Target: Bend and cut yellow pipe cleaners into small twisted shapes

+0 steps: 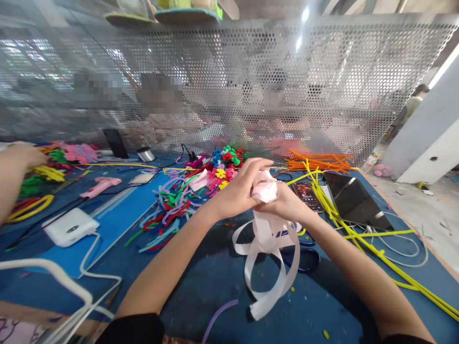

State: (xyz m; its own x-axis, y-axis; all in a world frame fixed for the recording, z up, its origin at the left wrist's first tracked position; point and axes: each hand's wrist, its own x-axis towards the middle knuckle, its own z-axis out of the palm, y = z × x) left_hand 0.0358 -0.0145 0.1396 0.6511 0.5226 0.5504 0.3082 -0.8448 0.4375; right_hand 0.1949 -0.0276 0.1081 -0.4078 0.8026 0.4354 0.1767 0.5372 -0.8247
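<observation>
My left hand point(234, 191) and my right hand point(287, 200) are together over the middle of the table, with fingers curled around a pale pink, crumpled wrapped bundle point(264, 190). From its lower end hangs a white ribbon bow point(267, 239) with long loops and a loose tail point(261, 308). The fingers cover much of the bundle, so its inside is hidden. Partly behind the ribbon lies a pair of scissors with dark blue handles point(311, 260). Just past my left hand are pink and yellow fuzzy-wire flowers point(221, 177).
Cut pipe cleaners point(168, 210) lie left of my hands. Yellow stems point(333, 210), a phone point(307, 196) and a dark tablet point(355, 198) sit right. A pink glue gun point(102, 185) and white box point(70, 227) with cables are left, near another person's arm point(14, 172). Perforated metal point(229, 91) stands behind.
</observation>
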